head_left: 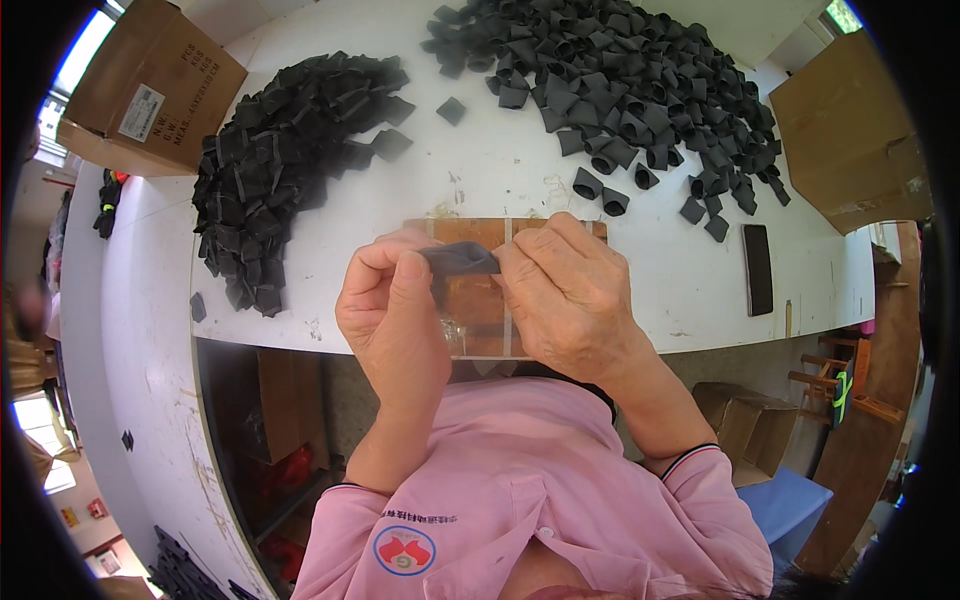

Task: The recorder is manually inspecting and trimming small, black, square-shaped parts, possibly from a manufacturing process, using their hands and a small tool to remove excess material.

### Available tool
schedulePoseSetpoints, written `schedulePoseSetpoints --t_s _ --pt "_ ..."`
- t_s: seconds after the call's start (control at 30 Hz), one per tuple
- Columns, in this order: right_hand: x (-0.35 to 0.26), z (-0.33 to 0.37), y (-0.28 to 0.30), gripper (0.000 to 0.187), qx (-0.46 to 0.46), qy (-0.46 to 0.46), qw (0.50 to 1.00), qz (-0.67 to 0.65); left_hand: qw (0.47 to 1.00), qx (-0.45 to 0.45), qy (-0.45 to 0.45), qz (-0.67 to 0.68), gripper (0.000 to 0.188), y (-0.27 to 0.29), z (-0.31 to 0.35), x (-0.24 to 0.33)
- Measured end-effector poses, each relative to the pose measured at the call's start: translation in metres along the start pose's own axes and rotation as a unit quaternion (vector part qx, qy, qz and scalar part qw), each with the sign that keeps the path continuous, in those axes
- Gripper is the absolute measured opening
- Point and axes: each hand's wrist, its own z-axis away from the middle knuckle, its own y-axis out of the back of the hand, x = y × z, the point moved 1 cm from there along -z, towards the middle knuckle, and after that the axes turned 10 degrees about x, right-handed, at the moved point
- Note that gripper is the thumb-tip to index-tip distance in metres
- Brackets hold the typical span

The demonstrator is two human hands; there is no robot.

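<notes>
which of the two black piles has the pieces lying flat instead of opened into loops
The left pile, near the cardboard box: its pieces lie flat and stacked. The right pile holds open, ring-like loops.

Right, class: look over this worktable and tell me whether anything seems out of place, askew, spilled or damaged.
Nothing is clearly damaged. Both the left hand and the right hand pinch one dark fabric piece above a wooden board. A few stray pieces lie loose between the two black heaps, and the white table looks scuffed.
</notes>
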Motion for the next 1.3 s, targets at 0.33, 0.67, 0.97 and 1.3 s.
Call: schedulePoseSetpoints --t_s 0.33,0.67,0.97,1.3 --pt "0.003 0.007 0.007 0.017 0.011 -0.111 0.988 -0.110 0.981 -0.145 -0.008 -0.125 0.024 -0.001 -0.009 0.011" --pt "0.010 0.002 -0.002 0.012 -0.027 -0.217 0.948 -0.230 0.878 -0.173 -0.256 -0.366 0.017 -0.007 -0.016 0.015" --pt "0.006 0.001 -0.004 0.009 -0.005 -0.057 0.997 -0.045 0.957 -0.105 -0.117 -0.243 0.016 0.000 -0.016 -0.002" --pt "-0.003 0.000 -0.005 0.008 -0.021 -0.010 0.999 0.030 0.903 -0.180 -0.217 -0.324 0.012 0.013 -0.018 0.004"
